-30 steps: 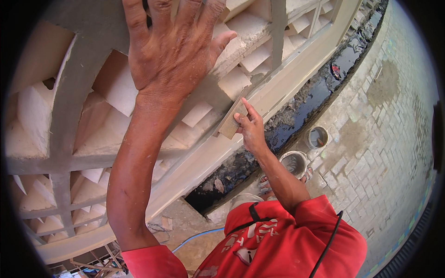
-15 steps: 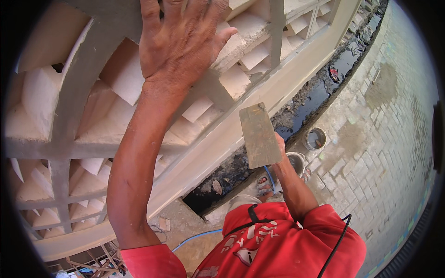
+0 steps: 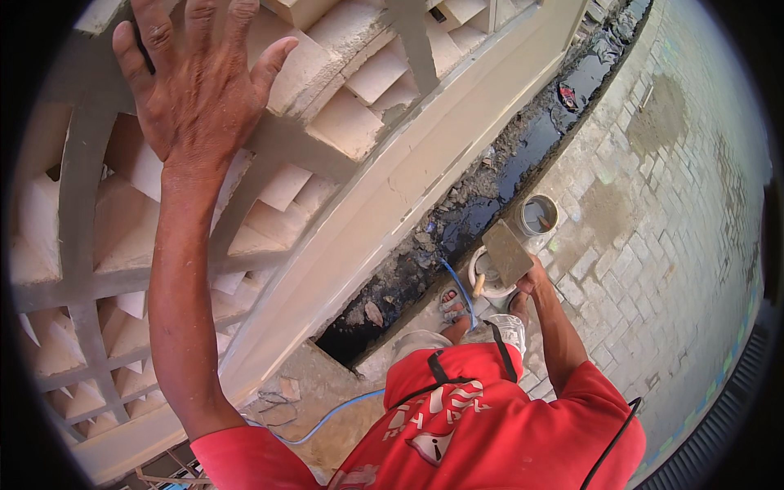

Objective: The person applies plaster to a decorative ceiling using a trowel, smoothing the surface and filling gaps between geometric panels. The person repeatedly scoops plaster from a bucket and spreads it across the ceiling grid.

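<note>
My left hand (image 3: 198, 90) reaches up the patterned masonry wall (image 3: 298, 151), fingers spread and holding nothing. It appears to rest on the wall's grey plastered ribs; the contact itself is hidden under the palm. Down on the right, my right hand (image 3: 535, 276) grips a flat rectangular plastering float (image 3: 507, 254), whose grey face is turned up. The float's handle is out of sight. Beneath the float, and partly covered by it, stands a whitish bucket (image 3: 472, 263) with a wooden tool handle (image 3: 478, 285) at its rim. A second bucket (image 3: 549, 234), holding something grey, stands just beyond.
A drainage ditch (image 3: 527, 159) with dark water and rubble runs along the wall's foot. Brick paving (image 3: 621, 286) stretches to the right, with patches of spilled mortar (image 3: 658, 114). A blue hose (image 3: 335, 423) lies near my feet.
My right hand has carried the float down and to the right, over the buckets. My left hand shows farther left in the picture, still spread on the wall; the view has shifted.
</note>
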